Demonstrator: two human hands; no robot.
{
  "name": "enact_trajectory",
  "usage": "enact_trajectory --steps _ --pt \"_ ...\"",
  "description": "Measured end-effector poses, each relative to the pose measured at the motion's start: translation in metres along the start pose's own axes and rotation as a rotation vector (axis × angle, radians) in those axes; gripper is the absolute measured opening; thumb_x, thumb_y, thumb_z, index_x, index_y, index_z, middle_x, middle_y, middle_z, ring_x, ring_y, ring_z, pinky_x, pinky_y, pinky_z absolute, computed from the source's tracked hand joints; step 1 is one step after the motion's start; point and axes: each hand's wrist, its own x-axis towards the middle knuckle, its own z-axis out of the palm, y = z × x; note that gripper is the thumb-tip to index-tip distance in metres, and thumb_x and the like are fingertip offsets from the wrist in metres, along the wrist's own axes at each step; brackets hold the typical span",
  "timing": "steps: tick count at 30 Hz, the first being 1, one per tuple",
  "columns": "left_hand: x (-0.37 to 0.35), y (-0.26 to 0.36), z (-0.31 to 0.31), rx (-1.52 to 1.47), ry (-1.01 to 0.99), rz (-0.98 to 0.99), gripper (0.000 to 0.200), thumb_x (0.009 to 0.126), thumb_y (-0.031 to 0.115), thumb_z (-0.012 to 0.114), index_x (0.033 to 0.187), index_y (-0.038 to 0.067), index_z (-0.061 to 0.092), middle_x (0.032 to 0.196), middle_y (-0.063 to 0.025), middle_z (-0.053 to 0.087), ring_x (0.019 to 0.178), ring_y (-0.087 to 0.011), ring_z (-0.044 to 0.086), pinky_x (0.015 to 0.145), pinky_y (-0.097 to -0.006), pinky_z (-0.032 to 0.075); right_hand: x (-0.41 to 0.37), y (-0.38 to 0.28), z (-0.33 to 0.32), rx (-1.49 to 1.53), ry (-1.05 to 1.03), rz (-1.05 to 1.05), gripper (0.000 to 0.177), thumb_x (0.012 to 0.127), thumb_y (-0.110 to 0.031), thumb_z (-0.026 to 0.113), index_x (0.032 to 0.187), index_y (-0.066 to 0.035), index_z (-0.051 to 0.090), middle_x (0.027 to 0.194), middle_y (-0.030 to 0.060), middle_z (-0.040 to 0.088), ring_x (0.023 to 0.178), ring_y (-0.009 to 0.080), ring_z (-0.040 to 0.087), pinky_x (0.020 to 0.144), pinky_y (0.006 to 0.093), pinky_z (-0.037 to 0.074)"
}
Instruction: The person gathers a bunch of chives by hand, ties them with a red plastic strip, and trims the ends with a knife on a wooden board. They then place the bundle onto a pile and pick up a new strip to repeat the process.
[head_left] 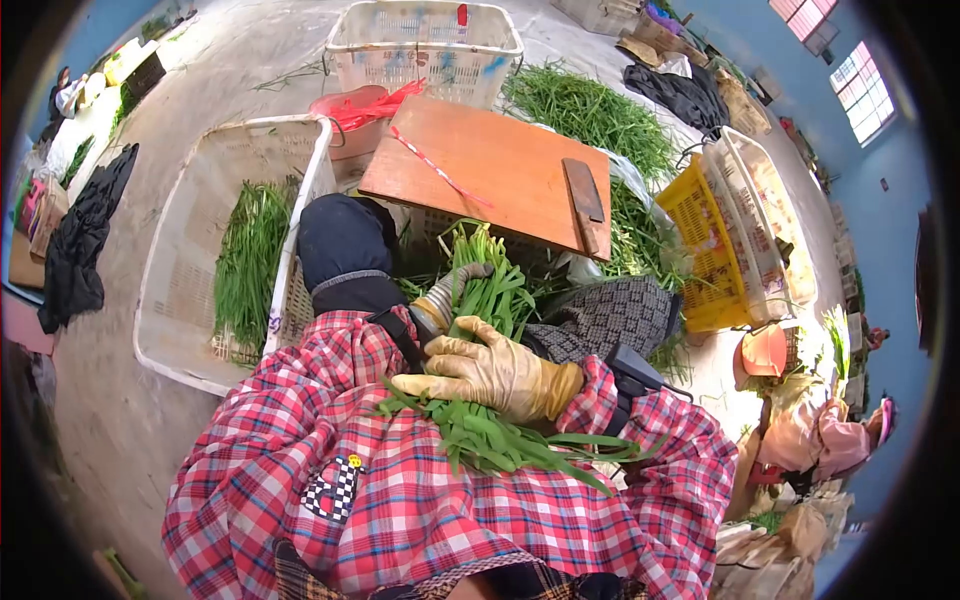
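Note:
A bunch of garlic chives (495, 290), long flat green leaves with pale cut ends upward, lies across my lap. My left hand (447, 297), in a grey-striped glove, is closed round its upper part; some of its fingers are hidden behind the leaves. My right hand (500, 373) wears a stained yellowish glove and rests flat over the middle of the bunch, fingers stretched and spread to the left. Below it the leaf tips fan out against my checked shirt. Just beyond my hands is an orange-brown board (480, 165) with a cleaver (582, 200) on its right side.
A white crate (155, 300) on my left holds more chives (250, 265). Another white crate (425, 35) stands behind the board. Loose greens (600, 115) are heaped at the back right, near a yellow crate (705, 240). A person (820, 435) sits at far right.

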Motion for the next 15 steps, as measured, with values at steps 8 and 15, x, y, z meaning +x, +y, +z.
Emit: enact_trajectory --steps 8,15 --pt "-0.026 -0.011 0.028 0.18 -0.107 0.418 0.062 0.088 0.057 0.047 0.123 0.005 0.048 0.103 -0.0209 0.062 0.087 -0.0267 0.063 0.071 -0.046 0.052 -0.02 0.07 0.009 1.43 0.713 0.343 0.026 0.087 -0.015 0.061 0.111 -0.006 0.057 0.098 0.0053 0.061 0.088 0.0135 0.059 0.075 0.0281 0.052" --pt "-0.122 0.038 -0.007 0.2 -0.412 -0.139 0.046 0.093 0.034 0.05 0.126 0.003 0.048 0.101 -0.0175 0.063 0.089 -0.0214 0.062 0.077 -0.0322 0.05 -0.07 0.131 -0.039 1.089 1.252 0.648 0.007 0.081 -0.009 0.06 0.083 -0.002 0.062 0.086 0.0059 0.06 0.08 0.017 0.058 0.078 0.0293 0.049"
